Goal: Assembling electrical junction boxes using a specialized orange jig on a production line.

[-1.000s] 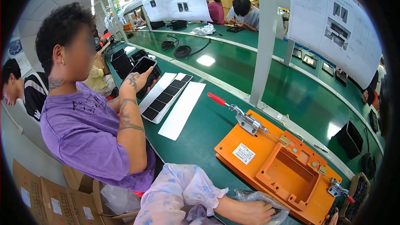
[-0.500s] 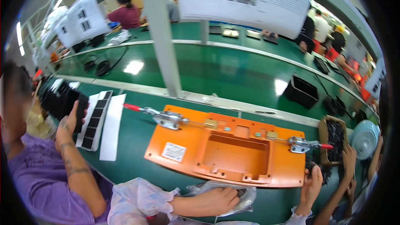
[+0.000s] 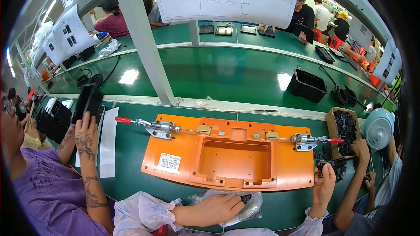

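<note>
My left hand (image 3: 218, 209) lies on a crinkled clear plastic bag (image 3: 254, 206) with something dark inside, its fingers curled over the bag. At the fixture's right corner, my right hand (image 3: 324, 185) pinches a small black part (image 3: 321, 168) between thumb and fingers. In front of both hands lies the orange fixture (image 3: 170, 146), with a rectangular recess in its middle. A metal toggle clamp (image 3: 161, 128) with a red handle sits on its left side, and a matching clamp (image 3: 304, 142) on its right. Both clamps' rods reach small brass-coloured blocks near the recess.
Right of the fixture, a cardboard box (image 3: 332, 129) holds many small black parts, with more (image 3: 339, 170) loose beside it. A co-worker's hand (image 3: 361, 149) touches the box; a fan (image 3: 379, 129) stands beyond. At left, another co-worker holds a black device (image 3: 89, 100) near white sheets (image 3: 108, 144).
The view has shifted, so the fixture appears further left. The co-worker at left has raised the black device. My left hand stays on the bag; my right still pinches the small part.
</note>
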The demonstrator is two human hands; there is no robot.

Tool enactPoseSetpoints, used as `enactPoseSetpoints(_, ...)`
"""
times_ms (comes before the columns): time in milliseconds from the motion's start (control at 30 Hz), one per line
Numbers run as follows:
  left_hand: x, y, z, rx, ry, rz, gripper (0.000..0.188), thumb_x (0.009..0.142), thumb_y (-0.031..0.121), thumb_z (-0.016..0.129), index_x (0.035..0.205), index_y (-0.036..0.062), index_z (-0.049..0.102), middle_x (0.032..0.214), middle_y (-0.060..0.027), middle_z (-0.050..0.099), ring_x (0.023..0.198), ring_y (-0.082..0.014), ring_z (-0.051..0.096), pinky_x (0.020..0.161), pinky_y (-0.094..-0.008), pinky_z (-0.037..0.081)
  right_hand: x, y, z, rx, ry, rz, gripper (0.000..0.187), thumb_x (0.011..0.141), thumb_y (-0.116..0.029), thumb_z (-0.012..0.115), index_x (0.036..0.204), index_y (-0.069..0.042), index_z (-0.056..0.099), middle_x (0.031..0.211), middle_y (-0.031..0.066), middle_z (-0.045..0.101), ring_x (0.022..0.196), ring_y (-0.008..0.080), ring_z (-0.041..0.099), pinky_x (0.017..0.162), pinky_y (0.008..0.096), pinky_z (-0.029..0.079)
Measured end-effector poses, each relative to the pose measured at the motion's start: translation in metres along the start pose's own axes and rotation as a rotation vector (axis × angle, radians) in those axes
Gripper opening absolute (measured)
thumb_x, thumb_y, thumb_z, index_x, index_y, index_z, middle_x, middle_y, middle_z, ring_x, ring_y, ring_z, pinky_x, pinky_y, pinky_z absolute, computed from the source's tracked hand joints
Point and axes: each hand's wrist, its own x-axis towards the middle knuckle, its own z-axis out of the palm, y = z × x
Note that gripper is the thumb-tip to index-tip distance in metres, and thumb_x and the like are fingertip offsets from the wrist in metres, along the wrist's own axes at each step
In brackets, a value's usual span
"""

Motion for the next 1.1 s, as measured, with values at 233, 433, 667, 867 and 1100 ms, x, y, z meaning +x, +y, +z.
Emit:
enactPoseSetpoints(233, 0.0, -0.003, 0.0, -0.153, -0.045, -0.047, 0.024, 0.081, 0.008, 0.06, 0.101, -0.0043, 0.054, 0.096, -0.0164, 0.059, 0.092, -0.0289, 0.063, 0.075, -0.0361, 0.055, 0.0, -0.002, -0.002, 0.0, -0.012, 0.009, 0.013, 0.102, -0.013, 0.056, 0.106, -0.002, 0.062, 0.089, 0.0062, 0.066, 0.065, 0.0087, 0.056, 0.055, 0.0197, 0.043)
enactPoseSetpoints(433, 0.001, -0.002, 0.002, -0.138, -0.061, -0.051, 0.026, 0.08, 0.007, 0.061, 0.102, -0.0047, 0.055, 0.095, -0.0168, 0.061, 0.089, -0.0293, 0.063, 0.074, -0.0364, 0.054, 0.0, 0.002, -0.002, -0.009, 0.031, -0.006, 0.013, 0.103, -0.014, 0.055, 0.106, -0.002, 0.061, 0.089, 0.0054, 0.065, 0.067, 0.0085, 0.057, 0.055, 0.02, 0.044)
enactPoseSetpoints(667, 0.0, -0.003, 0.003, -0.122, -0.028, -0.024, 0.025, 0.081, 0.007, 0.062, 0.102, -0.0041, 0.055, 0.093, -0.016, 0.061, 0.086, -0.0279, 0.063, 0.07, -0.0361, 0.055, 0.001, 0.0, -0.002, -0.025, -0.008, -0.003, 0.013, 0.102, -0.014, 0.056, 0.105, -0.002, 0.061, 0.089, 0.0039, 0.065, 0.07, 0.0077, 0.058, 0.054, 0.0196, 0.043)
enactPoseSetpoints(867, -0.001, -0.006, 0.009, -0.128, 0.02, -0.019, 0.016, 0.087, 0.012, 0.057, 0.098, 0.0005, 0.052, 0.091, -0.0135, 0.058, 0.082, -0.0287, 0.062, 0.066, -0.0374, 0.054, 0.008, 0.008, -0.02, -0.065, -0.059, -0.013, 0.014, 0.102, -0.016, 0.057, 0.102, -0.003, 0.062, 0.088, 0.004, 0.065, 0.067, 0.0065, 0.057, 0.052, 0.0182, 0.041)
enactPoseSetpoints(1100, 0.002, -0.005, 0.003, -0.169, -0.012, -0.038, 0.023, 0.083, 0.009, 0.063, 0.101, -0.0034, 0.056, 0.094, -0.0161, 0.059, 0.085, -0.0294, 0.063, 0.069, -0.0384, 0.055, 0.012, 0.005, -0.013, -0.085, -0.001, -0.037, 0.016, 0.103, -0.018, 0.056, 0.098, -0.003, 0.061, 0.089, 0.0044, 0.067, 0.062, 0.0056, 0.057, 0.047, 0.017, 0.041)
